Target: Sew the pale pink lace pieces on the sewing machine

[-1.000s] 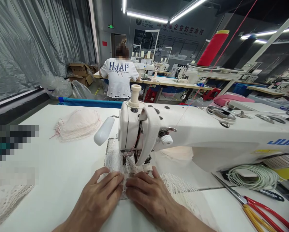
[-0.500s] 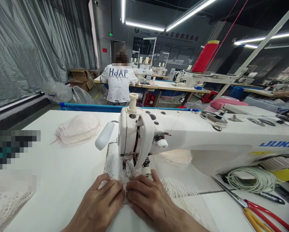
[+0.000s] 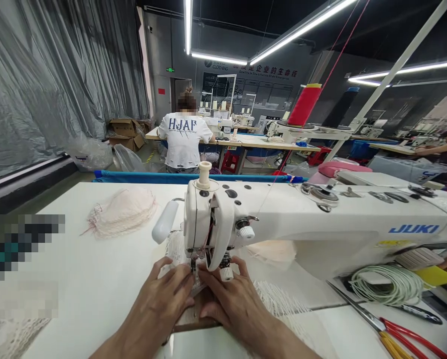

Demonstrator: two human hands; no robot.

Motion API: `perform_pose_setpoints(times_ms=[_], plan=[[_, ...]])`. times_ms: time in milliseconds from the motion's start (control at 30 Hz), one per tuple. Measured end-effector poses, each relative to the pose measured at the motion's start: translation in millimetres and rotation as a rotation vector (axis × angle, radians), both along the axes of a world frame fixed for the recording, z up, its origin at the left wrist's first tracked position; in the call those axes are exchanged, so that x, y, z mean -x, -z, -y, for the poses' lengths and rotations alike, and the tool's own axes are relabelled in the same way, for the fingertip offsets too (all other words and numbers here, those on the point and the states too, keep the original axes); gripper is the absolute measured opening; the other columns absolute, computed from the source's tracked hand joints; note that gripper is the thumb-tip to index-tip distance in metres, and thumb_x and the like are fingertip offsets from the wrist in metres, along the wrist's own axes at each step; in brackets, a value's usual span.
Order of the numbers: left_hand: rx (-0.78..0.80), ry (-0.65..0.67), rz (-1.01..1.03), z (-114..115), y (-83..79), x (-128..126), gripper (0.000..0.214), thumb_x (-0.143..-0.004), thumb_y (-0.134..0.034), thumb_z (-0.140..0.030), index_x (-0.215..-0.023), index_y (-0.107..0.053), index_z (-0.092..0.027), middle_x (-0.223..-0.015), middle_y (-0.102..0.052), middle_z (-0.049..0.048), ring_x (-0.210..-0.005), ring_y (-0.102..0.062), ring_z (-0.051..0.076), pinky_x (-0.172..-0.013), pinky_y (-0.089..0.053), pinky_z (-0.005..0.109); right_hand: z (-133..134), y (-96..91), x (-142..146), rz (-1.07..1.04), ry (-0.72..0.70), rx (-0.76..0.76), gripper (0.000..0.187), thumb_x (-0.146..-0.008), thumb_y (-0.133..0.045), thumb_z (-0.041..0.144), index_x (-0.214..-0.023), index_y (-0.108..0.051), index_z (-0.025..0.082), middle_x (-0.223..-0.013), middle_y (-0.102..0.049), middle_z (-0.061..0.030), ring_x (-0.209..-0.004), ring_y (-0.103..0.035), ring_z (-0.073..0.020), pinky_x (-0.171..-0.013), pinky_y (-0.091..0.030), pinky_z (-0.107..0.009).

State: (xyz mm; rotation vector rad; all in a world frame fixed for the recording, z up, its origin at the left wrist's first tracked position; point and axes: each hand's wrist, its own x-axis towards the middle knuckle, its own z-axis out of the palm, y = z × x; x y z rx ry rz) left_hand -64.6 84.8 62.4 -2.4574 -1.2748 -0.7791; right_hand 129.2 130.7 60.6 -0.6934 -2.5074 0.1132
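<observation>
My left hand (image 3: 159,309) and my right hand (image 3: 232,299) lie side by side on a piece of white mesh fabric (image 3: 275,299), fingers stretched flat and pressing it down right at the needle of a white Juki sewing machine (image 3: 283,219). The fingertips nearly touch under the presser foot. More of the mesh trails off to the right of my right hand.
A pile of pale pink mesh pieces (image 3: 120,212) lies at the back left of the white table (image 3: 88,269). Red-handled scissors (image 3: 402,331) and a coil of white cord (image 3: 387,284) lie at the right. A person in a white T-shirt (image 3: 185,139) works at a far table.
Both hands have slid forward with the mesh, closer under the needle. The camera has tilted up a little, so the machine sits lower in view.
</observation>
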Motion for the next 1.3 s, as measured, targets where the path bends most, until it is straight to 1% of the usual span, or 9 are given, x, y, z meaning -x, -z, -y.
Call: perform_pose_setpoints(times_ms=[167,333,467,600,767,900,1100,1233,1300], plan=[[-0.037,0.026,-0.074,-4,-1.3,5,0.021,-0.095,-0.038,-0.015,-0.103,-0.057,-0.016,-0.094,-0.066,0.0034,-0.087,-0.062,0.015,-0.094,-0.029,0.039,1,-1.0,0,0.025,0.001,-0.023,0.050,-0.091,-0.039,0.056,-0.123,-0.047,0.018,-0.111,-0.064,-0.0082,-0.100,-0.056,-0.0254,-0.095,-0.020,-0.047],[-0.122,0.024,-0.028,1,8.2,3,0.022,-0.097,-0.037,-0.020,-0.102,-0.058,-0.014,-0.097,-0.067,0.0054,-0.098,-0.059,0.017,-0.095,-0.031,0.040,6,0.4,-4,-0.059,-0.006,-0.090,0.042,-0.094,-0.035,0.052,-0.108,-0.056,0.018,-0.097,-0.067,-0.0057,-0.091,-0.057,-0.0207,-0.095,-0.022,-0.044],[-0.115,0.033,0.003,8,12.0,0,0.025,-0.097,-0.038,-0.019,-0.086,-0.060,-0.015,-0.088,-0.066,0.0030,-0.084,-0.060,0.015,-0.085,-0.033,0.038,5,-5.6,-13,-0.023,0.026,-0.124,0.033,-0.095,-0.041,0.044,-0.093,-0.057,0.016,-0.089,-0.065,-0.0051,-0.081,-0.057,-0.0179,-0.088,-0.028,-0.041],[-0.144,0.037,-0.021,10,10.8,0,0.038,-0.099,-0.029,-0.020,-0.074,-0.057,-0.015,-0.080,-0.064,0.0014,-0.073,-0.058,0.013,-0.079,-0.032,0.037,4,-12.7,-16,0.053,0.084,-0.139,0.028,-0.094,-0.047,0.039,-0.081,-0.055,0.016,-0.086,-0.062,-0.0033,-0.076,-0.055,-0.0162,-0.083,-0.029,-0.039],[-0.128,-0.003,-0.048,10,9.5,-1,0.037,-0.099,-0.026,-0.019,-0.082,-0.059,-0.017,-0.076,-0.061,-0.0012,-0.074,-0.055,0.014,-0.078,-0.031,0.038,9,-12.7,-12,0.047,0.071,-0.138,0.029,-0.095,-0.045,0.042,-0.092,-0.057,0.015,-0.083,-0.061,-0.0037,-0.080,-0.054,-0.0177,-0.086,-0.029,-0.041],[-0.089,0.019,-0.070,11,4.9,-3,0.036,-0.098,-0.027,-0.016,-0.077,-0.057,-0.017,-0.074,-0.059,-0.0009,-0.074,-0.055,0.016,-0.077,-0.029,0.039,12,-8.9,-8,0.025,-0.014,-0.095,0.034,-0.096,-0.038,0.044,-0.106,-0.056,0.016,-0.091,-0.064,-0.0057,-0.084,-0.055,-0.0190,-0.088,-0.029,-0.041],[0.008,0.011,-0.020,15,3.3,-2,0.021,-0.093,-0.038,-0.013,-0.087,-0.058,-0.016,-0.081,-0.060,0.0006,-0.078,-0.056,0.017,-0.079,-0.030,0.039,10,-4.2,-8,0.000,-0.053,-0.066,0.031,-0.098,-0.036,0.039,-0.103,-0.057,0.017,-0.090,-0.063,-0.0050,-0.083,-0.056,-0.0187,-0.088,-0.028,-0.041],[0.011,0.010,-0.005,14,5.1,-2,0.022,-0.092,-0.038,-0.012,-0.082,-0.058,-0.016,-0.079,-0.060,0.0008,-0.078,-0.056,0.017,-0.080,-0.031,0.040,10,-4.6,-8,-0.030,-0.055,-0.060,0.029,-0.098,-0.036,0.036,-0.105,-0.056,0.017,-0.094,-0.064,-0.0056,-0.085,-0.056,-0.0192,-0.089,-0.026,-0.041],[-0.017,0.010,0.005,14,5.1,-2,0.023,-0.093,-0.038,-0.013,-0.085,-0.059,-0.016,-0.082,-0.062,0.0013,-0.080,-0.057,0.017,-0.082,-0.031,0.040,10,-4.4,-8,-0.049,-0.056,-0.070,0.031,-0.098,-0.036,0.039,-0.106,-0.056,0.016,-0.094,-0.065,-0.0063,-0.084,-0.057,-0.0194,-0.089,-0.026,-0.041]])
